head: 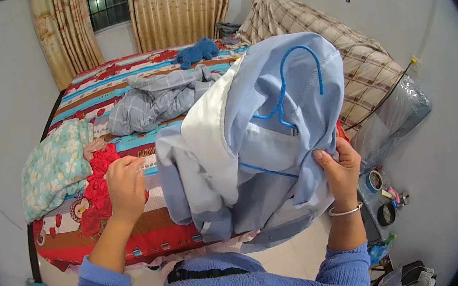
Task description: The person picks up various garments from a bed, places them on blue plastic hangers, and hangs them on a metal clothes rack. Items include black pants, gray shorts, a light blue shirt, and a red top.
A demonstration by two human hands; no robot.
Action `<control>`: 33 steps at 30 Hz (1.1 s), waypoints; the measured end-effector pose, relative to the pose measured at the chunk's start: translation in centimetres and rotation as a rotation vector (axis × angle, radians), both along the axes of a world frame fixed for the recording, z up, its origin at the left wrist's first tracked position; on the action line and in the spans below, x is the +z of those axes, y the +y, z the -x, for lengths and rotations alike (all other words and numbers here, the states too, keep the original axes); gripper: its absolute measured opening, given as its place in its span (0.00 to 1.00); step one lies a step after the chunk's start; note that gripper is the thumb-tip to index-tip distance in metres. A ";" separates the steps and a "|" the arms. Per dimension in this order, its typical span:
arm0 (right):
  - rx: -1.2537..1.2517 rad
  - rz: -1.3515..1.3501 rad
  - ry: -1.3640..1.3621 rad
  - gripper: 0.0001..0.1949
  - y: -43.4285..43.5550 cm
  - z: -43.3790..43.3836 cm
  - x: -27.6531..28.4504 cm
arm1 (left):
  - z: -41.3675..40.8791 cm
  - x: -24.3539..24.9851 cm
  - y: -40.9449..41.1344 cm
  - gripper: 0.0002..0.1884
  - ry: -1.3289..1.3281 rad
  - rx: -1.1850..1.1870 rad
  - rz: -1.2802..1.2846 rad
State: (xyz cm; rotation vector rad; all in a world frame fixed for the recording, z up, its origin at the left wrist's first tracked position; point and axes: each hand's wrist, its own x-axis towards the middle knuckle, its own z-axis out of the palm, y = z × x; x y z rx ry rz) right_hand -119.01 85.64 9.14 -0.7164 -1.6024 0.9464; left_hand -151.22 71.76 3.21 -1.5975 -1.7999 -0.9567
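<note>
A light blue garment with a white section (210, 132) hangs in front of me over the near part of the bed. My right hand (340, 167) pinches its edge between thumb and fingers, on the right side. Inside the cloth sits a blue clothes hanger (280, 88), its hook curving up and its lower bar partly showing; the rest is hidden by folds. My left hand (127, 191) is raised to the left of the garment, apart from it, holding nothing, with the fingers loosely bent.
The bed (149, 227) has a striped, patterned sheet. On it lie a floral pillow (56, 165), red cloth (101, 177), a grey checked quilt (154, 105) and a blue plush toy (197, 53). A plaid-covered object (313, 23) leans by the right wall, above a cluttered small table (370, 211).
</note>
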 end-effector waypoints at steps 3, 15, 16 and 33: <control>0.007 -0.020 0.071 0.09 0.4 0.7 -0.1 | -1.6 0.7 -0.3 0.08 -0.345 -0.195 -0.017; -0.098 -0.090 0.129 0.06 -1.6 3.5 1.8 | -7.9 -1.3 6.3 0.39 -0.854 -0.171 -0.220; -0.108 -0.064 0.159 0.06 -1.7 3.4 1.6 | -8.1 -2.3 6.3 0.34 -0.924 -0.177 -0.250; 0.074 0.042 0.026 0.14 -8.2 3.0 5.4 | -1.5 13.2 -0.8 0.13 -0.279 -0.517 -0.363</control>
